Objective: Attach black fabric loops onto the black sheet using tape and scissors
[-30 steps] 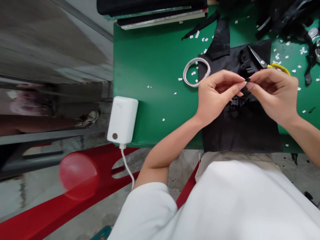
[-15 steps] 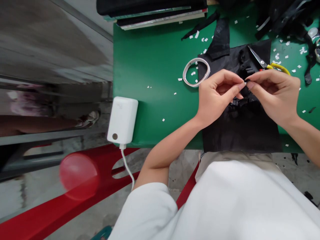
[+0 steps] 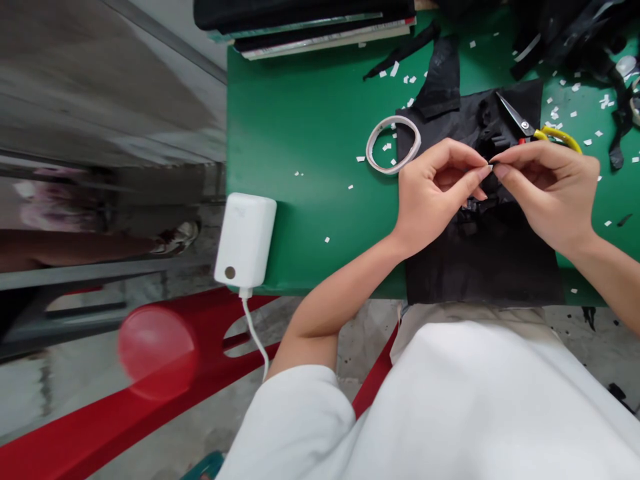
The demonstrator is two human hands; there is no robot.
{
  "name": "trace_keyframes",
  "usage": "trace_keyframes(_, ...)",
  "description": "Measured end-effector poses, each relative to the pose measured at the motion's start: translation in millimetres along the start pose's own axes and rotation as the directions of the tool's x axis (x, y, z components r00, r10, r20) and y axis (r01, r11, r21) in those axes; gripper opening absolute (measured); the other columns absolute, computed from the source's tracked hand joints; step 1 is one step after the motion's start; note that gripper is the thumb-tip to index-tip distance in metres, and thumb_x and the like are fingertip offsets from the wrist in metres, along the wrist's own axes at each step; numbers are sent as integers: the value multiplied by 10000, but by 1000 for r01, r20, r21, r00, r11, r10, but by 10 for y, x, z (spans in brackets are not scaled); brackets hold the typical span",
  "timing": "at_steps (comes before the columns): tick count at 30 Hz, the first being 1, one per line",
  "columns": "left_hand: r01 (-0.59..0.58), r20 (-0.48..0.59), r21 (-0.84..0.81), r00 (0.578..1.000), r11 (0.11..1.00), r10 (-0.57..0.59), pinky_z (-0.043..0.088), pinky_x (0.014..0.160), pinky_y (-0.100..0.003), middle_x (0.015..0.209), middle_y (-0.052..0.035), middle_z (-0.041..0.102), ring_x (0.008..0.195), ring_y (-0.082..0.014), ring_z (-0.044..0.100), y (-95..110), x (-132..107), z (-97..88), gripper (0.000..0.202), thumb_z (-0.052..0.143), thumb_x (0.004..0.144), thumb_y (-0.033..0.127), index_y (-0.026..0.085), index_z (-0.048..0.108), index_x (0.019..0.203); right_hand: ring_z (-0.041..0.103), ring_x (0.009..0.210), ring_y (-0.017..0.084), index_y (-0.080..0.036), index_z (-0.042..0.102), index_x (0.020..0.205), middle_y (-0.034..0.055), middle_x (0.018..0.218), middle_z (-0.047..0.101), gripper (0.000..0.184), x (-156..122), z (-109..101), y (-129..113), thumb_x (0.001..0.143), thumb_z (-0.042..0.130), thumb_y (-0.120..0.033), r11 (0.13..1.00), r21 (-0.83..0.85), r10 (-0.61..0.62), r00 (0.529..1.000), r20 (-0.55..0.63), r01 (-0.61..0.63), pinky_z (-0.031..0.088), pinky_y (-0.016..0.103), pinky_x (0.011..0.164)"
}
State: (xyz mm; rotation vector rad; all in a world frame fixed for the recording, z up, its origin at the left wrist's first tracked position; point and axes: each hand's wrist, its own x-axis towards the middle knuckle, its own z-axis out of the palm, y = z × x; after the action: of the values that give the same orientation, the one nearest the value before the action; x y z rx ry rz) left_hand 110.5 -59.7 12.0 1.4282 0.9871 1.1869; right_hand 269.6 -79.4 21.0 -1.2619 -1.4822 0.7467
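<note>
Left hand: the left hand (image 3: 423, 193) is closed to a pinch, thumb and forefinger tips together on a small scrap (image 3: 491, 167); its other fingers are loosely curled.
Right hand: the right hand (image 3: 555, 190) makes a matching pinch from the right, gripping the dark side of the scrap; the hands almost touch at the fingertips.
Scrap: between the two pinches, above the black sheet; it shows a pale bit and a dark bit; I cannot tell whether it is one piece or two.
Black sheet: the black sheet (image 3: 483, 267) lies flat under the hands, its near end at the near edge of the green worktop (image 3: 305, 133); crumpled black pieces (image 3: 493, 141) sit on it, partly hidden by the hands.
Scissors: the scissors (image 3: 525, 125) lie just beyond the right hand, blade tips pointing far left, yellow handles to the right.
Tape: a ring of tape (image 3: 369, 148) lies beside the left hand, overlapping the sheet's left edge; white bits (image 3: 395, 69) are scattered around.
Edges: books (image 3: 325, 38) far left; a black heap (image 3: 575, 33) far right; a white box (image 3: 246, 240) near left, with a cable (image 3: 254, 330).
</note>
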Motion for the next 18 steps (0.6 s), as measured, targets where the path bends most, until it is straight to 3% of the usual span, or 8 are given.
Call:
trace_keyframes(14, -83, 45, 35, 996, 996, 81, 570, 538, -184, 768, 41, 690, 590, -70, 694, -28, 3, -19, 244, 704, 847, 424, 198, 614, 823, 637, 640, 134, -293, 748, 843, -23, 787, 733, 37, -5, 10, 30, 852, 723, -320, 999, 42, -28, 1000, 0, 28, 509, 282, 560)
trace_keyframes(18, -88, 52, 31, 995, 996, 86, 566, 538, -183, 771, 39, 688, 596, -71, 695, -36, 8, -26, 246, 700, 850, 425, 197, 608, 831, 642, 648, 131, -304, 754, 853, -32, 788, 735, 58, -3, 10, 28, 846, 725, -254, 997, 74, -39, 999, 4, 38, 508, 282, 565)
